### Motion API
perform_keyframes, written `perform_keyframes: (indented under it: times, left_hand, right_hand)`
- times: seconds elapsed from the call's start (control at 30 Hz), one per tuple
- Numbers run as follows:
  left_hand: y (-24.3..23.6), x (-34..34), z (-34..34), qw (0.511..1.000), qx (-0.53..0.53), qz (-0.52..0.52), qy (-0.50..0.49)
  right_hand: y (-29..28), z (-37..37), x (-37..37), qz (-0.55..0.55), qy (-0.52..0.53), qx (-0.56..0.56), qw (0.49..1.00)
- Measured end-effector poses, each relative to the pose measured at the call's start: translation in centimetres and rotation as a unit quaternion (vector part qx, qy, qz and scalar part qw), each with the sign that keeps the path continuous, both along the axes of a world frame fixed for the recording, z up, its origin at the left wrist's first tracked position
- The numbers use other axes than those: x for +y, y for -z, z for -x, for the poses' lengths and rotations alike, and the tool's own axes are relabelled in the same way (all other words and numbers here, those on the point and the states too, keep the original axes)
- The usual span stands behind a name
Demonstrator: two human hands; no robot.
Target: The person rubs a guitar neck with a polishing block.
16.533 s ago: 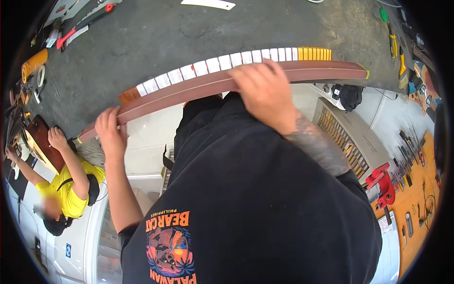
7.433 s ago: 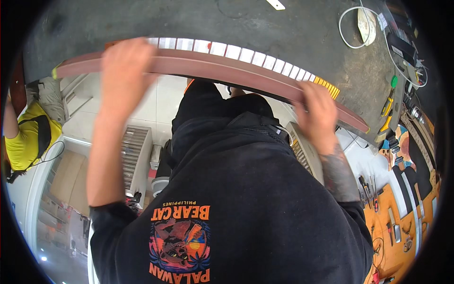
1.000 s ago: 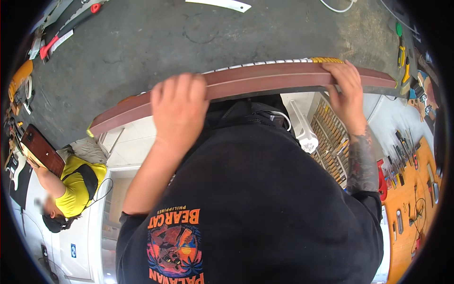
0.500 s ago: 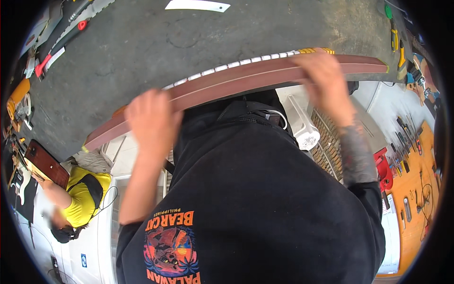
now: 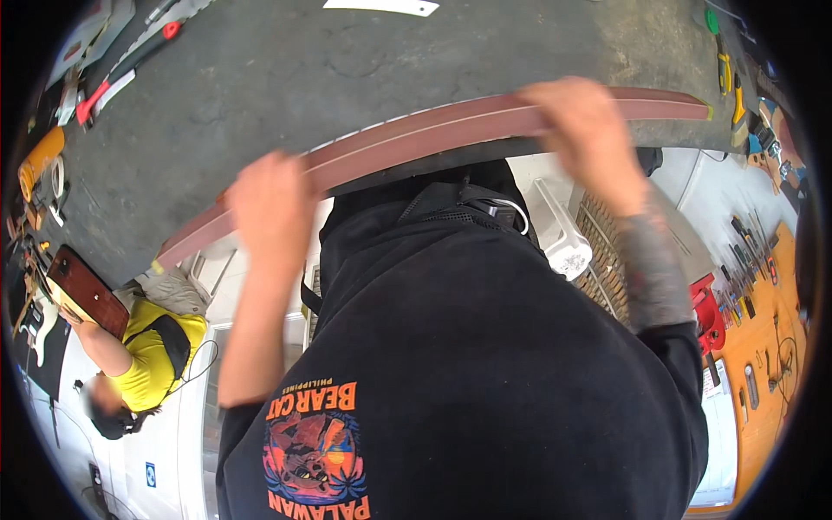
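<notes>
A long, straight-sided reddish-brown bar with yellowish-green ends lies across the near edge of the dark work surface, bent by the lens. My left hand is closed over its left part, my right hand over its right part. Both hands are slightly blurred, and their fingertips are hidden on the far side. Along the bar's far edge shows a thin line of a strip with white segments; most of that strip is hidden by the bar.
A white flat piece lies farther out on the dark bench mat. A red-handled tool and an orange roll are left, yellow-handled tools right. At lower left, a person in yellow holds a brown guitar body.
Both hands have moved slightly left along with the bar and stay closed on it. The white-segmented strip, plainly visible before, is now mostly hidden behind the bar. The view has shifted a little.
</notes>
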State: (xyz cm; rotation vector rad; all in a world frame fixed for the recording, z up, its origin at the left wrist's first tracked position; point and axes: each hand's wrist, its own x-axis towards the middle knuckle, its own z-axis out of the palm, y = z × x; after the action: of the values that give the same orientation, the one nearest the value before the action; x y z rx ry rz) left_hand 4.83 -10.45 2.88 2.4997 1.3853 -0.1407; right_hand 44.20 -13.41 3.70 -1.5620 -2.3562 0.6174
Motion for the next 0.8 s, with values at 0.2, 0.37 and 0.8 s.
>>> perform_keyframes:
  times: [0.2, 0.37, 0.8]
  left_hand:
    - [-0.7, 0.3, -3.5, 0.999, -0.03, 0.024, 0.014]
    - [0.0, 1.0, 12.9, 0.999, 0.011, -0.022, -0.026]
    - [0.6, 0.0, 3.1, 0.999, -0.002, -0.041, -0.001]
  right_hand:
    - [-0.5, -2.7, -0.6, -0.039, 0.0, -0.072, 0.997]
    - [1.0, 13.5, -0.1, -0.046, 0.025, 0.021, 0.998]
    - [1.3, 4.3, -2.4, -0.061, 0.041, -0.025, 0.997]
